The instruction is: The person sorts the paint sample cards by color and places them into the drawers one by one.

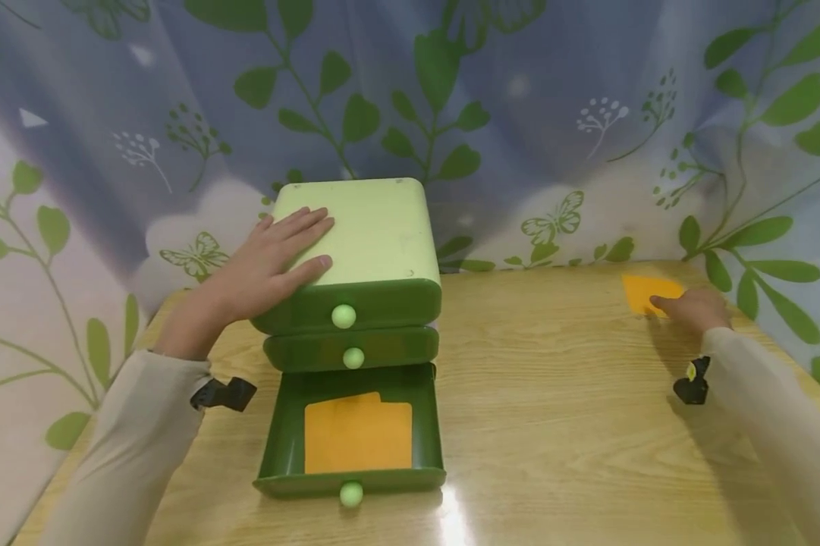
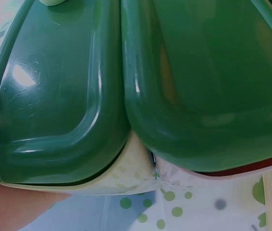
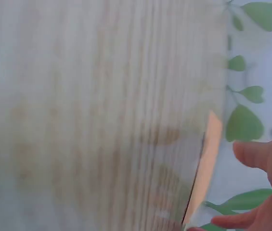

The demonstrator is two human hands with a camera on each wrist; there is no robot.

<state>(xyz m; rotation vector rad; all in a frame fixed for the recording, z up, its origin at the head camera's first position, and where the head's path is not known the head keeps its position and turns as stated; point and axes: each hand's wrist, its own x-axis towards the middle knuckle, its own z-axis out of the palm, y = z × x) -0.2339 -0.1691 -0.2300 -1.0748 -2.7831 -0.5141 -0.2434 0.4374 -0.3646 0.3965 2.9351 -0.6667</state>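
My left hand (image 1: 273,262) rests with spread, straight fingers on the pale green top of a small drawer cabinet (image 1: 375,227). In the left wrist view, the cabinet's dark green drawer fronts (image 2: 44,106) fill most of the picture. The cabinet's bottom drawer (image 1: 423,425) is pulled out, and orange cards (image 1: 358,440) lie in it. At the far right of the table, my right hand (image 1: 699,309) is at an orange card (image 1: 638,292). In the right wrist view, the thumb (image 3: 251,155) stands apart from that card (image 3: 205,168), with fingertips near its lower end.
The wooden table (image 1: 553,425) spreads right of the cabinet. A curtain with leaf and butterfly prints (image 1: 519,136) hangs behind the table and along its sides. The two upper drawers, with round pale green knobs (image 1: 344,316), are pushed in.
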